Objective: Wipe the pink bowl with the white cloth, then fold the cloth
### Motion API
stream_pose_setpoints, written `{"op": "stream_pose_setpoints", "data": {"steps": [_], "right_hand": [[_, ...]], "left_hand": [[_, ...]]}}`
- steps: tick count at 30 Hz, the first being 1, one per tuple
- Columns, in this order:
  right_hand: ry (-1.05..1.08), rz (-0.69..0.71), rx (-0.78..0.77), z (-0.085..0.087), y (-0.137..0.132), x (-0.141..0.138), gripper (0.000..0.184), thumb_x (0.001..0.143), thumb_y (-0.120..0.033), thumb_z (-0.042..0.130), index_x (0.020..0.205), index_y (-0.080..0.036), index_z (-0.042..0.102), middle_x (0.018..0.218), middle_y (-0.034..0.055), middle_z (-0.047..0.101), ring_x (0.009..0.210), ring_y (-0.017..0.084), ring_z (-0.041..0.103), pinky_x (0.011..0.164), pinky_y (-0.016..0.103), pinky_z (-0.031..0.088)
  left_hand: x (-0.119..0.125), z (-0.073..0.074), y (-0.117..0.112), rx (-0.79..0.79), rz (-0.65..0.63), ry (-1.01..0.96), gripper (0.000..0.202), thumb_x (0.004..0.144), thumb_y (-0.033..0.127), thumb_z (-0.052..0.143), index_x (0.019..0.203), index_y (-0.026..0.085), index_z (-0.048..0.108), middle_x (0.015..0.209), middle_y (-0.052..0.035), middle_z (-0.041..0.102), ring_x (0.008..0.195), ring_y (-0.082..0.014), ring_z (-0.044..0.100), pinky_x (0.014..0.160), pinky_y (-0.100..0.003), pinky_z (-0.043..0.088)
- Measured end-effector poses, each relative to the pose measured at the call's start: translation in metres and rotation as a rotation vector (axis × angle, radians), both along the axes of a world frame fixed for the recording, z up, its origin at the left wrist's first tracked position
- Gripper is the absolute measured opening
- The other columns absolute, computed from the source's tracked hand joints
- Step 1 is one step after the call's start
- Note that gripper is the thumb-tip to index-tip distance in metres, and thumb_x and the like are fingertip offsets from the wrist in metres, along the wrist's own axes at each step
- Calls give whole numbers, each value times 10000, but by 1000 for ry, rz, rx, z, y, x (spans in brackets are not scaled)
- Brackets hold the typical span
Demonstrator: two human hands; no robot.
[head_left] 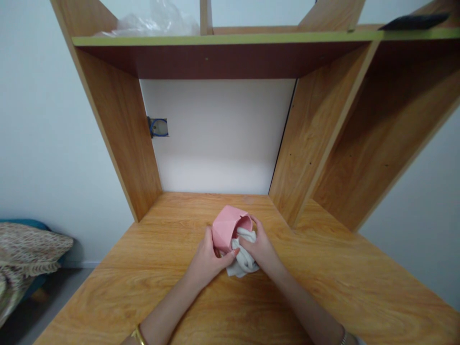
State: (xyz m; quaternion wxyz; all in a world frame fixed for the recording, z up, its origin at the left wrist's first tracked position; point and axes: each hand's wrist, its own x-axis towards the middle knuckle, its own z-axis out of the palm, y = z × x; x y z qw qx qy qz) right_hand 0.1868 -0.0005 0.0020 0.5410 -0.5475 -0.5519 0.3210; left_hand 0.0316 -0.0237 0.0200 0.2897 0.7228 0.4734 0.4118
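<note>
A pink faceted pot [226, 227] is tilted on its side above the desk, its opening turned toward the right and toward me. My left hand [210, 258] grips it from the lower left, with the thumb at the rim. A white cloth [244, 258] bunches at the opening, partly inside the pot and partly hanging below it. My right hand [261, 245] is closed on the cloth at the rim's right side; some of its fingers are hidden behind the pot and cloth. The inside of the pot is mostly covered from view.
The wooden desk [161, 287] stretches under both arms. A shelf [215, 60] spans above, carrying a clear plastic bag [158, 21] and a dark flat object [413, 21]. Upright panels [316, 129] stand at either side. A wall box with wires [158, 127] shows at the back; a draped woven cover [28, 249] lies at left.
</note>
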Motion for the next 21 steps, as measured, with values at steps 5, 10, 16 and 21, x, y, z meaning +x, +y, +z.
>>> {"op": "stream_pose_setpoints", "data": {"steps": [5, 10, 16, 21], "right_hand": [[-269, -93, -55, 12, -3, 11, 720, 614, -213, 545, 1270, -141, 258, 700, -10, 582, 559, 139, 544, 531, 240, 430], [-470, -112, -73, 20, -6, 17, 709, 642, -245, 518, 1290, -115, 259, 557, -38, 527, 462, 138, 492, 439, 211, 345], [-550, -85, -62, 28, -11, 16, 724, 657, -233, 534, 1312, -156, 235, 548, -32, 529, 448, 133, 490, 421, 193, 313], [-616, -74, -54, 34, -14, 22, 743, 654, -239, 554, 1323, -188, 234, 507, -45, 517, 457, 142, 514, 438, 193, 309]], "left_hand": [[-1, 0, 0, 4, -19, 20, 382, 693, 437, 581, 892, 168, 397, 752, -3, 569, 669, -143, 537, 577, -233, 413], [-1, -2, 1, 30, -37, 36, 404, 695, 409, 586, 964, 145, 442, 802, -33, 595, 724, -165, 563, 601, -242, 432], [-2, 3, -2, 36, -57, 53, 438, 682, 394, 594, 1008, 147, 440, 801, -34, 605, 742, -174, 578, 617, -247, 448], [-3, 6, -5, 43, -114, 46, 456, 658, 378, 604, 1014, 149, 436, 828, -42, 607, 795, -192, 575, 670, -262, 452]]}}
